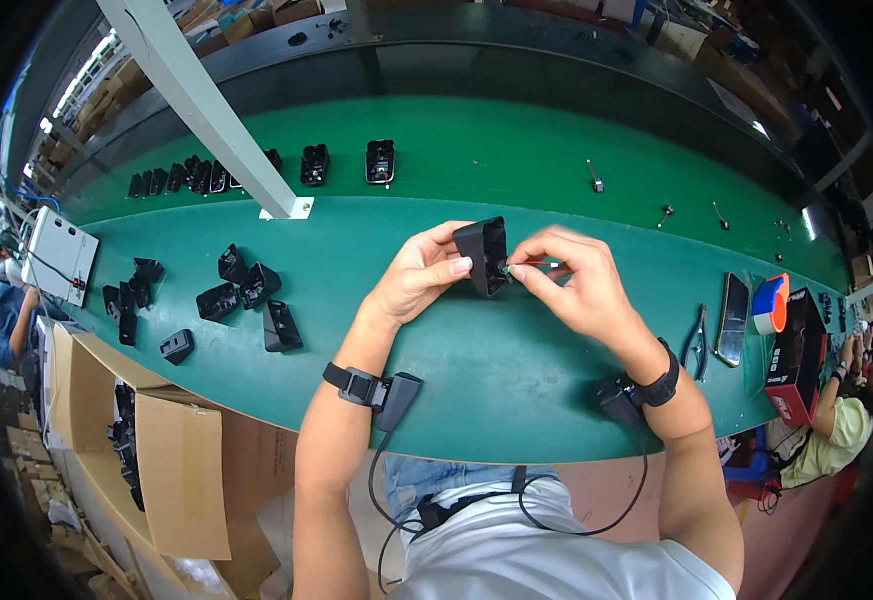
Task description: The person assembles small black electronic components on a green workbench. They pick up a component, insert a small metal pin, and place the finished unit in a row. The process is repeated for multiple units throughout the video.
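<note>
Near the middle of the tabletop [436, 385], and above its surface, we hold a black housing [480, 258] in the left hand [416, 277], the thumb on its near face and the fingers curled behind it. Its long axis runs roughly up and down our view, away from the body, with the hollow side turned to the right. The right hand [584, 280] is the nearer one to that opening: it sits directly to the right, thumb and forefinger pinched together at the rim. Between those fingertips we make out a small greenish part with a thin red and white lead [544, 264] reaching back to the right; the part is too small to name, and we cannot tell whether it touches the inner wall. So the opening faces the pinch straight on, across a very short gap.

To the left on the tabletop we see loose black housings [259, 286], well apart from the left hand. To the right, beyond the right wrist, lie pliers [695, 345], a phone [731, 318] and an orange and blue roll [770, 304], beside a black and red carton [797, 358]. On the green strip [476, 160] past the far edge, small wired pieces [597, 184] lie off to the right.
</note>
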The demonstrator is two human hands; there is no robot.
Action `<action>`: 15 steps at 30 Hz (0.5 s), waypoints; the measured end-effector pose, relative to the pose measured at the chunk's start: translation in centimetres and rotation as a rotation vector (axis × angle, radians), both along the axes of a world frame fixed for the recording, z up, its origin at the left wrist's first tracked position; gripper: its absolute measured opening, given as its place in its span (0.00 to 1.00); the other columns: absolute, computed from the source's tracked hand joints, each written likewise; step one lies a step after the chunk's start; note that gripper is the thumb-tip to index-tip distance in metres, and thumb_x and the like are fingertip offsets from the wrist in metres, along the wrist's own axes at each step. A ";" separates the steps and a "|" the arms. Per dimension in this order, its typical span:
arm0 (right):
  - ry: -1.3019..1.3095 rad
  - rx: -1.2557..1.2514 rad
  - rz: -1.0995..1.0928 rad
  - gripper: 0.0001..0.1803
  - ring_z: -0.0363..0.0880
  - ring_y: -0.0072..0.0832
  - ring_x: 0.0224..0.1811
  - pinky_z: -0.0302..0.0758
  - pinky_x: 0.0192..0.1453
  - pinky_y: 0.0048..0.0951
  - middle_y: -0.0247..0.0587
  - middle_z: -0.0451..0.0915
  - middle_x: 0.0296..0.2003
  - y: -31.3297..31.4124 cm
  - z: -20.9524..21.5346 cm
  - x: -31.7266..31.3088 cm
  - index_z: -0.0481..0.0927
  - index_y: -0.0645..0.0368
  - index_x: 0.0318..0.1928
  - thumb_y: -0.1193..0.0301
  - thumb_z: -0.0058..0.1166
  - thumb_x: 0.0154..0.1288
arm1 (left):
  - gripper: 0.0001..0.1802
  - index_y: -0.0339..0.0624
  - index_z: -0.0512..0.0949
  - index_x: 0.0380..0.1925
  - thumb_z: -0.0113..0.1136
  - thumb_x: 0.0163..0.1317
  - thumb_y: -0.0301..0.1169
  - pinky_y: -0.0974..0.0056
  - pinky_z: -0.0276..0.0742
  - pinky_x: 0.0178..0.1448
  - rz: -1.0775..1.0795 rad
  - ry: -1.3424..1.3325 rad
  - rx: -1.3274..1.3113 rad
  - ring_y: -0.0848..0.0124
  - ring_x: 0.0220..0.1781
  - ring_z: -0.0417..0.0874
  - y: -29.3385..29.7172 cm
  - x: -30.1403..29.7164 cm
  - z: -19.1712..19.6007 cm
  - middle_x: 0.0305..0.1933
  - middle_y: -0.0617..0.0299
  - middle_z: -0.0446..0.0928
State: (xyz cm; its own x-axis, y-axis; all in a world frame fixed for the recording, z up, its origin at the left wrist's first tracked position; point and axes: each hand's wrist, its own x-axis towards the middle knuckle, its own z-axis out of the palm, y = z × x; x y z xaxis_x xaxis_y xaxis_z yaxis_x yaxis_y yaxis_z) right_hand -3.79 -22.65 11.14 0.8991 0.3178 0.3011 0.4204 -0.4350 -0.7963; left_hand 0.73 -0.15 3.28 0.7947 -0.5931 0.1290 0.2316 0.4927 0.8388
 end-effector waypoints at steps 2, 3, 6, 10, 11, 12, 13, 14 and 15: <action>-0.204 -0.012 -0.007 0.07 0.83 0.27 0.36 0.80 0.40 0.26 0.39 0.82 0.35 -0.3 0.0 0.2 0.84 0.62 0.37 0.79 0.64 0.56 | 0.31 0.35 0.71 0.62 0.69 0.61 0.32 0.59 0.76 0.63 -0.035 0.029 -0.058 0.67 0.56 0.81 -0.2 -0.1 0.3 0.55 0.57 0.79; -0.305 -0.019 -0.010 0.08 0.83 0.28 0.36 0.79 0.40 0.27 0.40 0.82 0.36 -0.4 0.0 0.2 0.84 0.62 0.37 0.79 0.65 0.55 | 0.31 0.35 0.71 0.62 0.69 0.61 0.31 0.60 0.76 0.63 -0.051 0.044 -0.087 0.68 0.56 0.81 -0.2 -0.2 0.3 0.56 0.56 0.78; -0.294 0.055 0.002 0.10 0.81 0.32 0.36 0.78 0.41 0.31 0.40 0.81 0.37 0.2 -0.3 -0.2 0.85 0.60 0.37 0.79 0.68 0.52 | 0.30 0.35 0.71 0.62 0.69 0.61 0.32 0.59 0.78 0.61 -0.051 0.036 -0.124 0.68 0.55 0.81 -0.4 -0.4 -0.1 0.56 0.57 0.79; -0.363 0.079 -0.026 0.10 0.79 0.35 0.44 0.77 0.44 0.31 0.40 0.79 0.42 1.1 -1.7 -0.6 0.86 0.57 0.36 0.79 0.69 0.51 | 0.30 0.35 0.71 0.62 0.69 0.61 0.32 0.59 0.79 0.61 -0.061 0.050 -0.149 0.68 0.55 0.82 -0.8 -0.6 -0.1 0.54 0.57 0.80; -0.378 0.065 -0.042 0.10 0.78 0.36 0.47 0.76 0.45 0.32 0.41 0.79 0.44 1.3 -1.8 -0.8 0.86 0.57 0.36 0.79 0.69 0.51 | 0.30 0.35 0.71 0.63 0.69 0.62 0.32 0.59 0.79 0.61 -0.060 0.054 -0.155 0.68 0.55 0.82 -1.0 -0.7 -0.1 0.54 0.57 0.80; -0.291 0.142 -0.070 0.10 0.75 0.38 0.54 0.76 0.47 0.33 0.43 0.77 0.50 1.5 -1.9 -1.0 0.86 0.56 0.36 0.78 0.69 0.51 | 0.30 0.35 0.71 0.63 0.69 0.62 0.32 0.58 0.79 0.61 -0.060 0.057 -0.160 0.68 0.55 0.82 -1.0 -0.7 0.0 0.54 0.58 0.80; -0.296 0.146 -0.075 0.10 0.74 0.39 0.55 0.76 0.47 0.34 0.44 0.76 0.51 1.6 -2.0 -1.0 0.86 0.56 0.35 0.77 0.70 0.50 | 0.30 0.35 0.71 0.63 0.69 0.62 0.32 0.58 0.79 0.60 -0.061 0.060 -0.158 0.68 0.55 0.82 -1.0 -0.7 -0.1 0.54 0.58 0.80; -0.301 0.151 -0.079 0.10 0.74 0.40 0.55 0.76 0.48 0.34 0.45 0.76 0.52 1.7 -2.2 -1.0 0.86 0.56 0.35 0.77 0.70 0.50 | 0.30 0.35 0.71 0.63 0.68 0.62 0.32 0.58 0.79 0.60 -0.062 0.063 -0.157 0.68 0.55 0.82 -1.0 -0.7 -0.3 0.54 0.58 0.80; -0.306 0.155 -0.082 0.09 0.74 0.40 0.56 0.76 0.48 0.35 0.46 0.75 0.53 1.7 -2.3 -1.0 0.87 0.56 0.35 0.76 0.70 0.50 | 0.31 0.35 0.71 0.63 0.68 0.62 0.32 0.58 0.79 0.60 -0.062 0.066 -0.156 0.68 0.55 0.82 -0.9 -0.7 -0.4 0.54 0.58 0.80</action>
State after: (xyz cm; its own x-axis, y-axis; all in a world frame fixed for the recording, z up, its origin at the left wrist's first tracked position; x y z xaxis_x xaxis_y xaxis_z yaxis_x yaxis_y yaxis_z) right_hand -4.75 -20.95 8.83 0.7805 0.1775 0.5994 0.6183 -0.3613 -0.6980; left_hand 0.02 -1.09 2.90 0.7668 -0.6185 0.1718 0.3178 0.5983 0.7356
